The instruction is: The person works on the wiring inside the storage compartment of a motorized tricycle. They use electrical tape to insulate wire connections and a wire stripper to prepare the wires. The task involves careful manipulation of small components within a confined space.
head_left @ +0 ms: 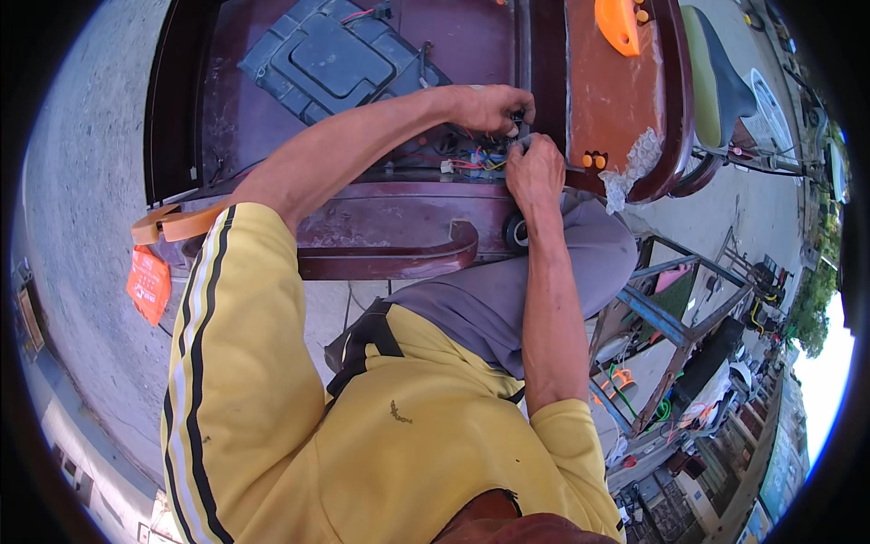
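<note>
My left hand (pixel 494 109) reaches over a maroon vehicle body (pixel 390 213), its fingers closed in a pinch on a small dark part (pixel 517 119). Just below it, my right hand (pixel 538 170) is closed too, fingertips almost meeting the left ones. What sits in the right fingers is hidden. Beside both hands lies a bundle of thin coloured wires (pixel 478 162) with small plugs, in an open recess of the body. A dark grey plastic cover (pixel 340 59) rests at an angle beyond my left forearm.
A brown panel with orange fittings (pixel 618 25) and crumpled clear wrap (pixel 638 161) stands at the right. Beyond it is a green and black seat (pixel 709 77). An orange bag (pixel 149 284) hangs at the left. A blue metal frame (pixel 654 314) stands near my right elbow.
</note>
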Tool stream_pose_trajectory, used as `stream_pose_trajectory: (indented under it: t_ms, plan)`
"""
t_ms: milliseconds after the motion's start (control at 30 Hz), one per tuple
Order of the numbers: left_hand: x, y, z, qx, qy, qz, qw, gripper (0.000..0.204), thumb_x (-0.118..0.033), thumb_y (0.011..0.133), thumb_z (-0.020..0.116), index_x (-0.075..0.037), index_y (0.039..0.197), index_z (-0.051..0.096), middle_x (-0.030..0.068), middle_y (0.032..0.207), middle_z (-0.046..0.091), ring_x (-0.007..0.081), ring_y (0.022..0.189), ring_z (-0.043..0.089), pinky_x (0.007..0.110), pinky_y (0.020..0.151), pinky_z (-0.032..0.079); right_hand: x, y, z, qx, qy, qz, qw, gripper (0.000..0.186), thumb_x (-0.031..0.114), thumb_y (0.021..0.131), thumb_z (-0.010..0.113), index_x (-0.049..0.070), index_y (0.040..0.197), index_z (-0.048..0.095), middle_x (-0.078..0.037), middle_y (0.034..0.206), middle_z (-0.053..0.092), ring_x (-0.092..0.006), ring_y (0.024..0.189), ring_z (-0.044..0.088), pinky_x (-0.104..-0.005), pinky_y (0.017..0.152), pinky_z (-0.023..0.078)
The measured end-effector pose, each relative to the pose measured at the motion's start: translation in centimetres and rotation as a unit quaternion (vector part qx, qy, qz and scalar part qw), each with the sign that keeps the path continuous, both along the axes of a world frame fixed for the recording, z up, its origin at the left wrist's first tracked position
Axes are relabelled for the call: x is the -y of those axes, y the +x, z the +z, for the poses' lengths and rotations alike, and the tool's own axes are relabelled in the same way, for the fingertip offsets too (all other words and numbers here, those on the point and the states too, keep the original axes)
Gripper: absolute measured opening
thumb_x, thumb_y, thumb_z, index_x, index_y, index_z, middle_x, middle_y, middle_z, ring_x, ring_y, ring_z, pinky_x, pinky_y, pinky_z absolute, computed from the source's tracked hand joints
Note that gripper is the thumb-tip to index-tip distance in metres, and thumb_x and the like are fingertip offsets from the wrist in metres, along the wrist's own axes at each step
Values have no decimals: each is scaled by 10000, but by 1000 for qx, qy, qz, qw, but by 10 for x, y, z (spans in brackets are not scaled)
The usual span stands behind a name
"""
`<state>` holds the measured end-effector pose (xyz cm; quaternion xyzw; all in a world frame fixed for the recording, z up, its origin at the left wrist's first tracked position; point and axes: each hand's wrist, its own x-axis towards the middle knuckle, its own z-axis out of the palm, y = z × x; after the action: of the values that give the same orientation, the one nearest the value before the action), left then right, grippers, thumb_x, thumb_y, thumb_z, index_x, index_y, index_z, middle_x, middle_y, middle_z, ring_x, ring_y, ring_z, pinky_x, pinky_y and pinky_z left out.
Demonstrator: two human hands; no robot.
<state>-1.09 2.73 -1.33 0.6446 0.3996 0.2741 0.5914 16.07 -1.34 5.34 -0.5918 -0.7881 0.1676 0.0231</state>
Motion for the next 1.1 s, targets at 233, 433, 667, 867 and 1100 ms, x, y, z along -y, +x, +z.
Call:
stream_pose_trajectory:
  t_ms: [233, 433, 667, 867, 1100]
  plan:
    - [3, 7, -8, 33, -65, 53, 996, 416, -44, 853, 742, -25, 1216, 539, 52, 879, 623, 177, 763, 615, 327, 669, 530, 0, 3, 4, -4, -2, 7, 1000, 230, 139, 902, 646, -87, 925, 685, -276, 1002, 665, -448, 966, 669, -506, 850, 524]
    - [13, 14, -22, 42, -98, 137, 985, 264, -59, 827, 800, 11, 1020, 634, 76, 963, 659, 156, 811, 645, 328, 729, 558, 0, 2, 2, 14, -3, 7, 1000, 224, 134, 908, 640, -84, 925, 684, -278, 999, 664, -445, 962, 673, -502, 848, 534]
    - [25, 7, -28, 56, 27, 114, 991, 181, -86, 833, 805, -7, 989, 758, 97, 1110, 596, 181, 905, 669, 313, 795, 555, 2, 0, 0, 17, 7, 11, 1000, 204, 115, 902, 633, -81, 929, 683, -273, 1006, 661, -442, 962, 674, -495, 843, 545]
    - [24, 7, -12, -34, 132, 57, 989, 168, -52, 843, 747, -21, 1007, 759, 130, 1083, 596, 284, 1027, 644, 367, 872, 527, 3, 2, 2, 4, 22, 23, 999, 180, 85, 884, 627, -84, 910, 682, -267, 985, 656, -443, 947, 671, -500, 832, 542]
    - [23, 18, -8, -192, 228, -58, 953, 179, -19, 885, 661, 59, 1046, 665, 182, 1162, 581, 360, 1095, 609, 406, 942, 481, 2, 3, 0, 6, 31, 16, 999, 169, 64, 871, 621, -95, 886, 680, -276, 976, 651, -455, 933, 668, -509, 826, 538]
